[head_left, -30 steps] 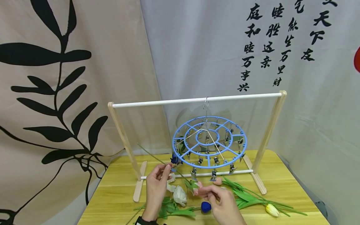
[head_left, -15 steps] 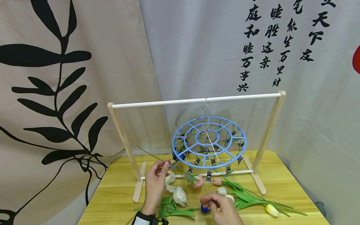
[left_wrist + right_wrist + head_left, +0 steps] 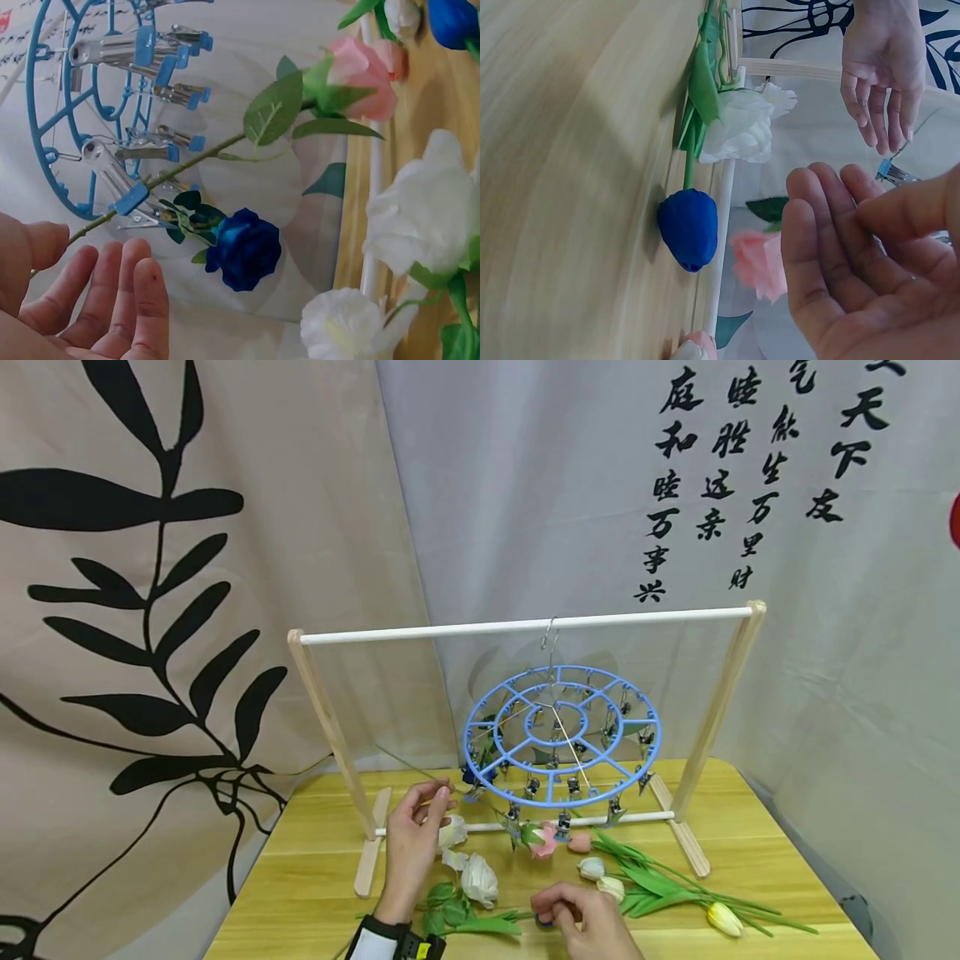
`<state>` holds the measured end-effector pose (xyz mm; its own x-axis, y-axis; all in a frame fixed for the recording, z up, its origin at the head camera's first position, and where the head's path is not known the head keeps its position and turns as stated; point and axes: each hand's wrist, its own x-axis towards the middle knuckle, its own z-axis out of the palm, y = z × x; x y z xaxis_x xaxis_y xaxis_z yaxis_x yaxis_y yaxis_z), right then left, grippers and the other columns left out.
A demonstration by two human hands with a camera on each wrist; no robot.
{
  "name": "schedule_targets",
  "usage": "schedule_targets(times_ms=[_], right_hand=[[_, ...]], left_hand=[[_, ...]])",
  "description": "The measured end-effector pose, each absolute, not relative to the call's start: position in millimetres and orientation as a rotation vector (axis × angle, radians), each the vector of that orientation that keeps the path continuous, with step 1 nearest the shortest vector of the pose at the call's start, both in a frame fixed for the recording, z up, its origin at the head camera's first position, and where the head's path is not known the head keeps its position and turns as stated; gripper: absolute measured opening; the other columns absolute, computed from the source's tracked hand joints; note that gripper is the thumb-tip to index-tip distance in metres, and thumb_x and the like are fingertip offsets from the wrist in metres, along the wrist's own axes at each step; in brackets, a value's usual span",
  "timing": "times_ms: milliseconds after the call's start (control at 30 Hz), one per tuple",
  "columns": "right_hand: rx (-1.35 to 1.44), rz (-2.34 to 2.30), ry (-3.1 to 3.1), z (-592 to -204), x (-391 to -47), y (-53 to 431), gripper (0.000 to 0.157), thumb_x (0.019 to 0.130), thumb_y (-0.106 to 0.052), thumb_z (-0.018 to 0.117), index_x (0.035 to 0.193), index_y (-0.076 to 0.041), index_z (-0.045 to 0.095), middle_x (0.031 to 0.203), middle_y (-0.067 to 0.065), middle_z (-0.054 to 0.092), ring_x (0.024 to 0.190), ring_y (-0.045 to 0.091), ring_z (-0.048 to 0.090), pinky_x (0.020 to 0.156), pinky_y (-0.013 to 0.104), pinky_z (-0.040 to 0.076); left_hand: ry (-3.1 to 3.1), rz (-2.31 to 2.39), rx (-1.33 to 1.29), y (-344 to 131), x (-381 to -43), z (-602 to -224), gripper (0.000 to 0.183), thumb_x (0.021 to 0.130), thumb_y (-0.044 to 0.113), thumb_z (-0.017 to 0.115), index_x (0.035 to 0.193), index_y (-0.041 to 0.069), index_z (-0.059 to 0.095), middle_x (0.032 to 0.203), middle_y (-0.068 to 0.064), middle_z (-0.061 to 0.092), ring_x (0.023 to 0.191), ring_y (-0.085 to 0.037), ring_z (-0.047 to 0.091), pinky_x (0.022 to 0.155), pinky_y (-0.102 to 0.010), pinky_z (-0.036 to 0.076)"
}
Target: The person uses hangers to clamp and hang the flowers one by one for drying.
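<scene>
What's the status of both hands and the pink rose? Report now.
Left hand relaxed beside the clip. Right hand empty, near blue tulip. Pink rose: stem apparently in that clip. Possible snag: blue rose close by.

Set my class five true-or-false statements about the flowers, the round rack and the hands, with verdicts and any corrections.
1. The round rack hangs from the upper white bar. True.
2. The right hand grips the blue tulip. False: the right hand holds nothing, and the blue tulip lies on the table.
3. A clip sits on the pink rose's stem. True.
4. In the head view, the yellow tulip lies left of the large white rose. False: the yellow tulip lies right of the large white rose.
5. The left hand is nearer the round rack than the right hand is. True.
</scene>
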<state>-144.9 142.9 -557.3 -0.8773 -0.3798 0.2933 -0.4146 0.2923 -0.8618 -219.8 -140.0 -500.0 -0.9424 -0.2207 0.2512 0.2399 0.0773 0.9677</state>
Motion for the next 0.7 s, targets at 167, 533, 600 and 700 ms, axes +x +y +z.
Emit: schedule_targets(times_ms=[167,533,600,700], right_hand=[[0.733,1.693,-2.539,-558.8,-145.2,140.5,0.027,0.107,0.01,0.064,0.115,-0.004,0.086,0.109,0.018,0.088,0.093,0.011,0.085,0.081,0.025,0.07],[0.686,1.669,-2.573,-566.6,-141.6,132.9,0.021,0.109,0.005,0.07,0.115,-0.007,0.086,0.108,0.013,0.089,0.09,0.012,0.085,0.079,0.023,0.069],[0.669,1.706,-2.599,-566.8,-141.2,132.0,0.021,0.109,0.004,0.07,0.116,-0.008,0.086,0.11,0.014,0.089,0.091,0.012,0.084,0.078,0.022,0.069],[0.637,1.758,-2.634,-566.2,-141.0,131.1,0.02,0.109,0.002,0.07,0.117,-0.006,0.086,0.11,0.016,0.089,0.091,0.013,0.084,0.078,0.022,0.068]], left_hand=[[-2.08,-1.925,-0.017,-145.1,-215.9,-503.6,0.029,0.117,0.02,0.074,0.141,0.003,0.077,0.136,-0.023,0.081,0.097,-0.009,0.082,0.086,-0.022,0.068],[-2.385,-1.796,0.017,-160.7,-184.6,-527.9,0.021,0.116,0.028,0.077,0.132,0.016,0.083,0.128,-0.009,0.084,0.104,-0.018,0.081,0.082,-0.026,0.067],[-2.436,-1.771,0.02,-162.5,-178.9,-533.3,0.02,0.115,0.03,0.078,0.13,0.017,0.084,0.128,-0.007,0.085,0.107,-0.02,0.081,0.084,-0.026,0.067],[-2.498,-1.717,-0.001,-165.7,-170.6,-541.4,0.019,0.115,0.031,0.078,0.126,0.017,0.084,0.127,-0.008,0.086,0.108,-0.022,0.081,0.083,-0.024,0.067]])
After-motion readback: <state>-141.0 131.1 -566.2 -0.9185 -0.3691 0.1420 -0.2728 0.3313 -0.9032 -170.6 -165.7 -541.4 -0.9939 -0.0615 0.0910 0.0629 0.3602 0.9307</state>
